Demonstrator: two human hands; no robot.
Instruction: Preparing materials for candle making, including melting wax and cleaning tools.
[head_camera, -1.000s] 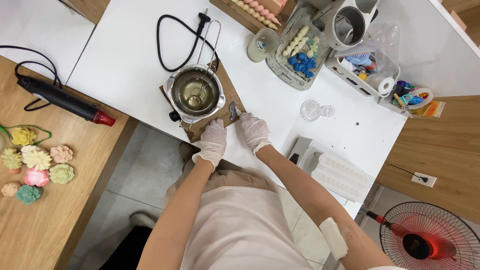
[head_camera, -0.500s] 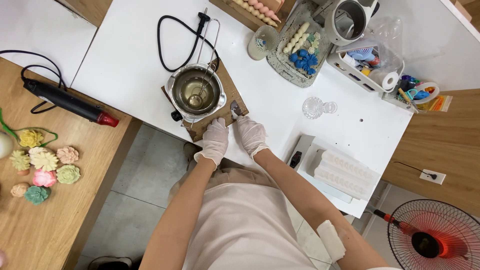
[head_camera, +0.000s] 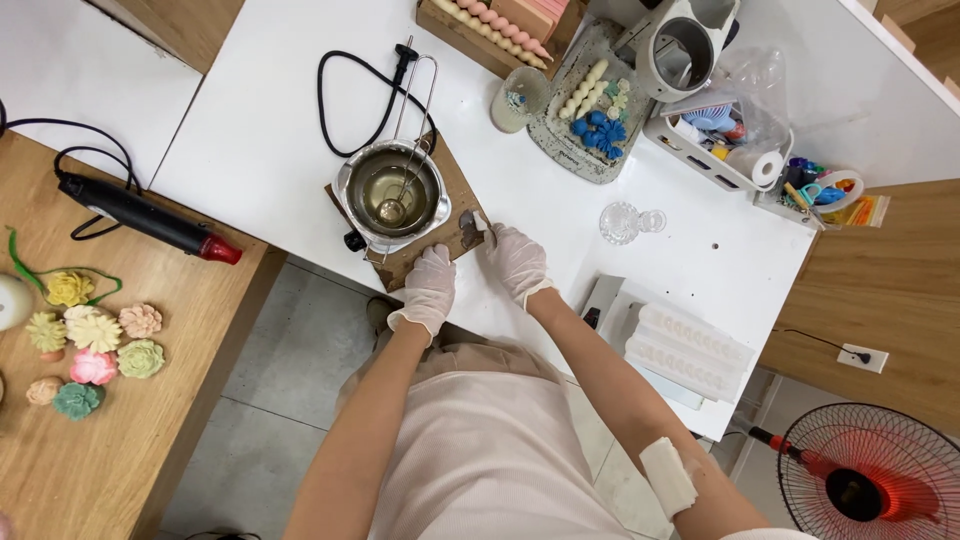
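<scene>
From my feed the scene is bright and evenly lit, with soft, diffuse light that seems to come from overhead. The white table (head_camera: 280, 130) nearly washes out, showing only faint, short shadows beside things. I see a small gleam on the metal pot (head_camera: 392, 192). Focus is sharp across the frame, with no motion blur. The wide lens bends straight edges outward toward the corners.

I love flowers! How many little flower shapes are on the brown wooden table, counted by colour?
Yellow moulded flower shapes: 1
Cream flower shapes: 2
Pink flower shapes: 2
Green flower shapes: 2
Tan flower shapes: 1
Total: 8
</scene>
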